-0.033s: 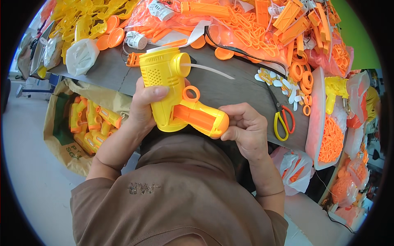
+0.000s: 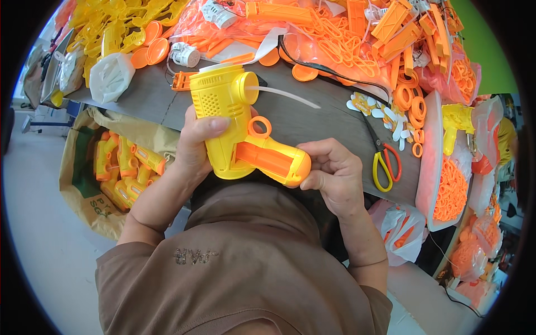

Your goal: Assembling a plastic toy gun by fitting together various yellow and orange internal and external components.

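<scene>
My left hand is wrapped round the body of a yellow plastic toy gun, its thumb lying across the vented side. An orange ring trigger sits between body and handle, and an orange panel or recess shows along the handle. From the round yellow port a thin whitish tube sticks out to the right. My right hand pinches the rounded end of the handle between thumb and bent fingers. Whether a small part lies in that pinch is hidden.
Red-and-yellow-handled scissors lie on the grey table, near small white pieces. Orange parts and yellow parts are heaped along the far side. A bag of yellow-and-orange toy guns stands at left; a bin at right.
</scene>
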The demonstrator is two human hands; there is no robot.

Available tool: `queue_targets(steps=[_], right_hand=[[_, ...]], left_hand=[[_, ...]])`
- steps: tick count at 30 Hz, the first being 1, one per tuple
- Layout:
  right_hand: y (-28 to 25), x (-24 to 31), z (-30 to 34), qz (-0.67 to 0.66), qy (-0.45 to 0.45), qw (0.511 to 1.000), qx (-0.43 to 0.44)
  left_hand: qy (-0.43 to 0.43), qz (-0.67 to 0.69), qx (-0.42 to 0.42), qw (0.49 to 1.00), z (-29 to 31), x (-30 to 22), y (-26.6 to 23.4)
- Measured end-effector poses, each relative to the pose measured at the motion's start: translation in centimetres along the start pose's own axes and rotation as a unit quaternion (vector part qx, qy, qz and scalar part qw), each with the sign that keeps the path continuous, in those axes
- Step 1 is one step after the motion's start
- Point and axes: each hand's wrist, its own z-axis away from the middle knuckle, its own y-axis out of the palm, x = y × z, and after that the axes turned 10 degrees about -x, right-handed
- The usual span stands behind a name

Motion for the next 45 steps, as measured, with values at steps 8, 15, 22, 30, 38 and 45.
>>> queue_targets(steps=[8, 15, 22, 30, 38, 45], right_hand=[[-1.3, 0.4, -2.6, -0.048, 0.119, 0.99, 0.052], [-1.4, -0.4, -2.4, -0.112, 0.139, 0.983, 0.044], [-0.5, -0.4, -1.8, -0.079, 0.106, 0.991, 0.028], [1.8, 1.2, -0.3, -0.083, 0.065, 0.994, 0.012], [2.0, 0.5, 0.0, 0.042, -0.015, 0.999, -0.005], [-0.4, -2.3, 0.1, 0.048, 0.028, 0.998, -0.002]], left_hand=[[-0.032, 0.021, -0.049, 0.998, -1.4, -0.2, 0.1], [-0.054, 0.033, -0.086, 0.994, -1.4, 0.2, 0.0], [-0.057, 0.064, -0.102, 0.991, -1.4, 0.5, 0.3], [-0.141, 0.163, -0.074, 0.974, -1.5, 0.4, -0.1], [-0.048, 0.11, -0.057, 0.991, -1.0, 0.4, -1.0], [0.025, -0.065, 0.02, 0.997, -0.4, -0.4, -0.3]])
